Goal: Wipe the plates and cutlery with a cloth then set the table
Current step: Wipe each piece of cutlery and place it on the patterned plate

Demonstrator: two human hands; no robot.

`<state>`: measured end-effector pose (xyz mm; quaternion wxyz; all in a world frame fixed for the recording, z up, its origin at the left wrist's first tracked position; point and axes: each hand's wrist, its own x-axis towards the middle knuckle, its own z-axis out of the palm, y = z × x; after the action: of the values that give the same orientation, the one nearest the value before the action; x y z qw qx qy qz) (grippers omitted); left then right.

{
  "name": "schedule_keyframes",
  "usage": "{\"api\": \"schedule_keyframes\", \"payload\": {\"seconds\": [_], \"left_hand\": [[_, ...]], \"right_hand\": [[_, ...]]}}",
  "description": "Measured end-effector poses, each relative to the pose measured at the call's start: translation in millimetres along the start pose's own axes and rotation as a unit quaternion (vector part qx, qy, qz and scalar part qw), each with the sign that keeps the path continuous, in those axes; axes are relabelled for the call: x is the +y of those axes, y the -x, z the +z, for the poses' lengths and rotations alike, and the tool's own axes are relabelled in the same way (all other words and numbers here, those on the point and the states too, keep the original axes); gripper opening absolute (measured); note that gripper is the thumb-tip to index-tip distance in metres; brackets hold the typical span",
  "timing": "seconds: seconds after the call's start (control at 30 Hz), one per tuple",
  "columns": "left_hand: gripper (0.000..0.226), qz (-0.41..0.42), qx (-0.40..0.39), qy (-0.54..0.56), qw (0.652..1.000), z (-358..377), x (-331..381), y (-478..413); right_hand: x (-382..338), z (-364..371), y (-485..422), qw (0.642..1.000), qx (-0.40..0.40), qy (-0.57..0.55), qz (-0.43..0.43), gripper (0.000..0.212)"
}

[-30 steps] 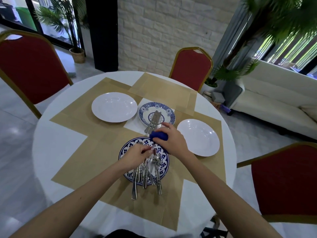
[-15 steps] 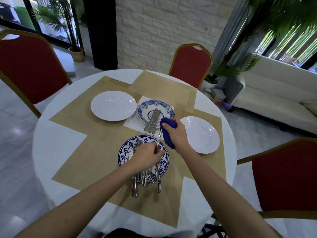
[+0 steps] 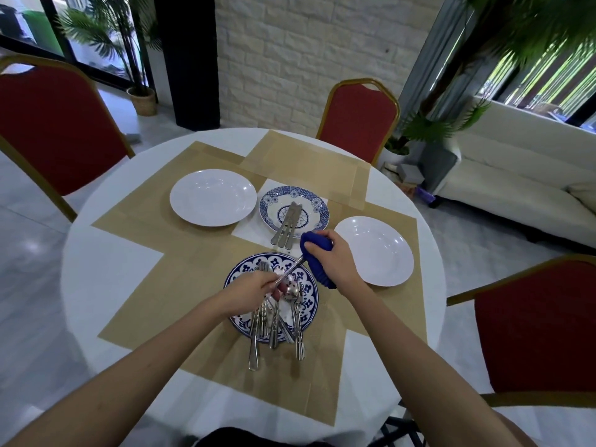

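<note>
Left grip (image 3: 254,290): thumb and fingers pinch a spoon (image 3: 289,287) just above its bowl. They hold it over the near patterned plate (image 3: 308,314).
Right grip (image 3: 335,266): fingers are curled round the blue cloth (image 3: 314,254), which wraps the far end of the spoon's handle.
Just changed: a second ago the cloth sat close by the left grip, over the plate's far rim. I now see it drawn out to the handle's tip, with bare shaft showing between the two grips.
Meaning: I judge this wiping stroke nearly complete, so the spoon should soon be ready to set aside.
Also differs: the spoon's bowl now shows below the left grip, where earlier the hand hid it.
Cutlery heap (image 3: 274,330): it lies on the near patterned plate, handles overhanging toward the counter's near edge. I take these as unwiped.
Sorted pieces (image 3: 287,225): they lie on the far patterned plate (image 3: 269,201) at the counter's centre.
White plates: one (image 3: 211,196) sits left of centre, the other (image 3: 375,250) nearer the right edge.
Counter (image 3: 106,285): round and white, with brown mats.
</note>
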<state>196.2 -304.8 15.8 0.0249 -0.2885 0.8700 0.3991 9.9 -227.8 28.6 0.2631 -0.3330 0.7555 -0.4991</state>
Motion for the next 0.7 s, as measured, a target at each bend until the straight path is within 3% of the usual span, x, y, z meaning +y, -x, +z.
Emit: {"api": "schedule_keyframes", "payload": {"seconds": [0.1,0.17,0.23,0.3,0.4,0.57,0.7], "left_hand": [[0.035,0.024,0.15,-0.125,0.98,10.2,0.2,-4.6],[0.037,0.053,0.269,-0.101,0.956,20.2,9.7,-4.1],[0.03,0.047,0.265,-0.001,0.963,24.7,23.9,-4.7],[0.03,-0.032,0.182,0.138,0.973,23.5,38.1,-8.3],[0.034,-0.103,0.195,0.392,0.893,14.4,45.2,-16.6],[0.03,-0.119,0.323,0.443,0.828,-3.1,33.7,-25.4],[0.031,-0.131,0.338,0.436,0.824,-9.0,18.1,-24.5]], "right_hand": [[-2.0,5.4,1.2,0.999,0.039,0.003,0.006,0.022],[-7.3,11.1,1.3,0.995,0.092,-0.018,0.026,0.022],[-13.4,16.4,1.4,0.984,0.137,-0.09,0.075,0.022],[-18.0,20.9,4.7,0.965,0.149,-0.177,0.123,0.024],[-15.2,30.2,17.2,0.956,0.13,-0.213,0.152,0.029],[-0.5,47.6,37.0,0.957,0.075,-0.204,0.193,0.031],[-1.2,41.9,39.7,0.974,0.003,-0.142,0.173,0.023]]}}
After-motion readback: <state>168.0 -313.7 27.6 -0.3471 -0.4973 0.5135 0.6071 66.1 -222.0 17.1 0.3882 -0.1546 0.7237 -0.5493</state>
